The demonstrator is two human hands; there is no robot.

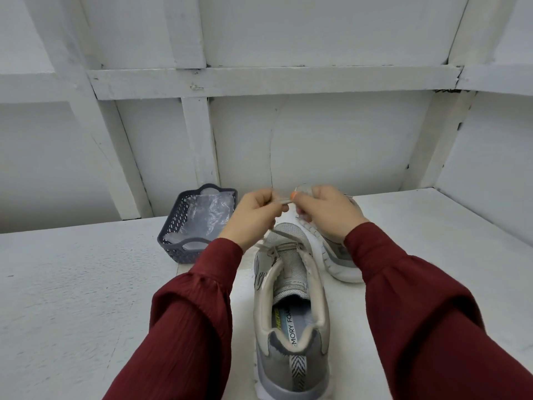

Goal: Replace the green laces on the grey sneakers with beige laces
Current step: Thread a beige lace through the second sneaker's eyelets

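Head view showed the left grip (256, 215) and the right grip (326, 212) raised close together above the toe of the near grey mesh sneaker with a white sole (291, 298). That sneaker stood at the middle of the white desk's (72, 284) near edge, heel toward the person. Both grips pinched one pale beige flat lace (278, 232); the left held the strand rising from the front eyelets and the right nipped its tip. Only those eyelets looked threaded, so lacing seemed barely begun. Doing it well probably meant keeping the strand flat and untwisted, and evening both ends before crossing upward. The second grey sneaker (337, 255) lay on its side toward the far edge, under the right wrist. Left of it sat a dark slate plastic basket (173, 243) holding a clear plastic bag (207, 215).
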